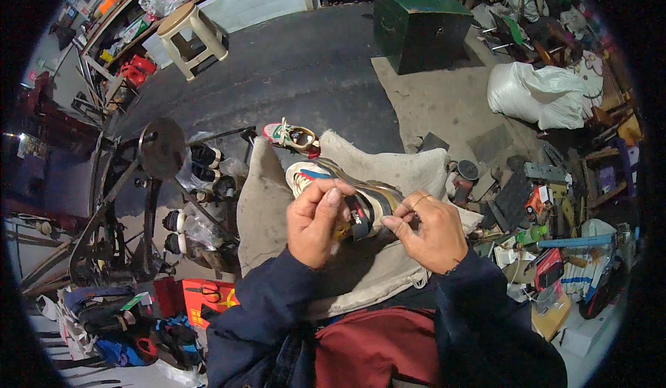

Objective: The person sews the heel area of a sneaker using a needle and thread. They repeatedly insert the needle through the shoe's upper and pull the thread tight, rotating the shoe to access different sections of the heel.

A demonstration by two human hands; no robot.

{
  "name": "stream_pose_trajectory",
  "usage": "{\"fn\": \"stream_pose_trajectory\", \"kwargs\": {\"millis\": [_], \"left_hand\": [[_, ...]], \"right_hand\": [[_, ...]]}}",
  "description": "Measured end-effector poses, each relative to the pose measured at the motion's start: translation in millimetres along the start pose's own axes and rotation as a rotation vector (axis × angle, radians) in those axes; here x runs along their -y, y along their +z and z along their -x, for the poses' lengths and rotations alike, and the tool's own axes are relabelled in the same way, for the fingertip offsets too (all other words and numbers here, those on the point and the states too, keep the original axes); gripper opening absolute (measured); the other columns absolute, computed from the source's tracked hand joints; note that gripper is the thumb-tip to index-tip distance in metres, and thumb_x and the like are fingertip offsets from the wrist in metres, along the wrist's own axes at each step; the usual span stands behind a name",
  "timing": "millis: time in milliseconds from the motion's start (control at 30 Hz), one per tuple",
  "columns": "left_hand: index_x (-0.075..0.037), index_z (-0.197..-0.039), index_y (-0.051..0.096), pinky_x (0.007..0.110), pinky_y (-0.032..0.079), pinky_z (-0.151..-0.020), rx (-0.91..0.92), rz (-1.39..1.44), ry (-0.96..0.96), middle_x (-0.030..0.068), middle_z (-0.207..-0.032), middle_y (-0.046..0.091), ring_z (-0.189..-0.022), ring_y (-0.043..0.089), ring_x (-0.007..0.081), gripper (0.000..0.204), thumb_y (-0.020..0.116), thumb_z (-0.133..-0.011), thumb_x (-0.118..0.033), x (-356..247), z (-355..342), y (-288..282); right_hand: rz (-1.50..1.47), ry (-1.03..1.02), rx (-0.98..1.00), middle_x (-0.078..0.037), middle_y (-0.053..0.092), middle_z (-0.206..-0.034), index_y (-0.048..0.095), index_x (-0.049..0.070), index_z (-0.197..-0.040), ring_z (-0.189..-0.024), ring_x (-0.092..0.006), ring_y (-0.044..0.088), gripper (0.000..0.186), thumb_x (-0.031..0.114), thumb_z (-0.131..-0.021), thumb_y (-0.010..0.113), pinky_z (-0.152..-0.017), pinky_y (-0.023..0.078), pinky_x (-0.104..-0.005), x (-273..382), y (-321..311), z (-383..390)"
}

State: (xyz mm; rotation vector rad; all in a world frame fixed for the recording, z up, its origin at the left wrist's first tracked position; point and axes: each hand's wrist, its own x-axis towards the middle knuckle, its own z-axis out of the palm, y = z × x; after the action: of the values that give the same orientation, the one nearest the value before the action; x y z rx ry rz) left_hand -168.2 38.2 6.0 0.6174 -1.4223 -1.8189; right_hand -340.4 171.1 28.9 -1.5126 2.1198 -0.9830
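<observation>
A sneaker [362, 219] with a black heel, white laces and a thick grey-and-tan sole lies on the pale cloth [267, 228] over my lap. Over its near left side, my left hand [316, 223] is closed in a pinch, thumb against fingers. My right hand [431, 230] pinches too, its fingertips close to the sole edge by the heel. What either pinch holds is too small to make out. Around a right finger runs a thin band, perhaps a ring or thread. Beyond sits a second sneaker [277, 133], red, green and white, at the cloth's far edge.
To the left stands a dark metal machine with a round wheel [162, 147], near several shoes [175, 232]. Ahead are a green box [422, 24] and a plastic stool [191, 38]. A white sack [538, 95] and piled tools [548, 201] occupy the right.
</observation>
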Motion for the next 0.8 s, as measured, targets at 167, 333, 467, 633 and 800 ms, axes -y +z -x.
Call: {"fn": "stream_pose_trajectory", "kwargs": {"millis": [167,333,467,633,800], "left_hand": [[0.001,-0.110,0.065,0.025,0.047,-0.076,0.010,-0.085,0.019,0.0058,-0.095,0.067,-0.080,0.057,0.0091,0.023,0.051,-0.108,-0.017,-23.9,7.8,-26.6],[0.001,-0.100,0.070,0.027,0.048,-0.062,0.017,-0.642,0.112,0.0077,-0.083,0.070,-0.065,0.062,0.0131,0.015,0.057,-0.101,-0.007,-44.8,17.5,-63.9],[-0.002,-0.093,0.071,0.034,0.050,-0.059,0.077,-1.080,0.250,0.0130,-0.072,0.068,-0.057,0.064,0.0251,0.004,0.067,-0.091,-0.004,-56.7,26.0,-96.5],[-0.006,-0.079,0.066,0.041,0.047,-0.054,0.302,-1.422,0.299,0.0124,-0.067,0.065,-0.054,0.059,0.0340,0.013,0.077,-0.084,-0.010,-71.2,36.4,-125.2],[-0.007,-0.065,0.056,0.042,0.041,-0.050,0.297,-1.537,0.321,0.0122,-0.058,0.056,-0.050,0.054,0.0345,0.036,0.082,-0.084,-0.023,-62.4,43.5,-143.0]], "right_hand": [[0.055,-0.061,-0.098,-0.011,0.065,-0.074,0.063,0.000,-0.091,-0.065,-0.0257,0.067,0.045,0.032,-0.075,0.091,-0.062,0.053,-0.0371,-2.7,0.8,0.5],[0.121,0.058,0.035,-0.010,0.065,-0.069,0.062,0.002,-0.085,-0.061,-0.0245,0.066,0.052,0.040,-0.068,0.095,-0.060,0.053,-0.0369,-4.4,-1.0,-1.2],[0.103,0.142,0.099,-0.012,0.071,-0.076,0.063,0.003,-0.086,-0.070,-0.0340,0.071,0.051,0.046,-0.075,0.088,-0.065,0.055,-0.0441,-6.7,3.1,4.0],[0.000,0.233,0.003,-0.012,0.069,-0.072,0.063,0.003,-0.080,-0.064,-0.0318,0.069,0.046,0.041,-0.075,0.089,-0.060,0.053,-0.0416,-12.5,12.3,15.4],[-0.076,0.188,-0.013,-0.013,0.068,-0.067,0.064,0.004,-0.077,-0.059,-0.0304,0.068,0.044,0.039,-0.076,0.090,-0.056,0.052,-0.0401,-21.6,19.4,18.0]]}}
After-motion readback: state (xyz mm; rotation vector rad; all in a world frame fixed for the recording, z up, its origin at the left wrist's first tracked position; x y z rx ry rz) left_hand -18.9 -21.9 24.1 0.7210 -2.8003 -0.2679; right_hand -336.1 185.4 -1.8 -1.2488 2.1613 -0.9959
